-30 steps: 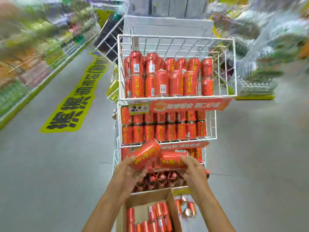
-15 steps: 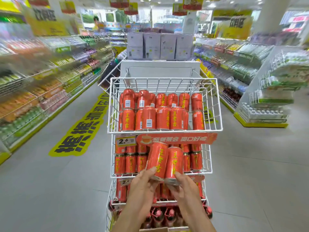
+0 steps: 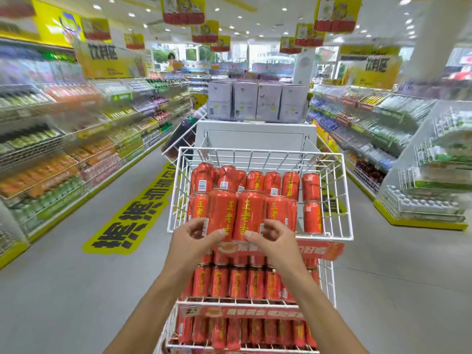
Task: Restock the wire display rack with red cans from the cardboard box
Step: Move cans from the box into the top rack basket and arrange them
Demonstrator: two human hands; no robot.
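Up at the front of the rack's top basket (image 3: pixel 332 175), the left hand (image 3: pixel 192 238) and right hand (image 3: pixel 274 238) each hold fingers pinched on the foot of one upright red can, left can (image 3: pixel 221 213) beside right can (image 3: pixel 249 213), stocked rows (image 3: pixel 291 186) just behind.

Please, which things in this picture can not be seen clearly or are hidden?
- Cardboard box: nowhere in the head view.
- Bottoms of the left can and right can: covered by the left hand and right hand, so whether they rest in the top basket is unclear.
- Side shelves: motion blur, products unreadable.
- Lower price tag: blurred, second digit unreadable.
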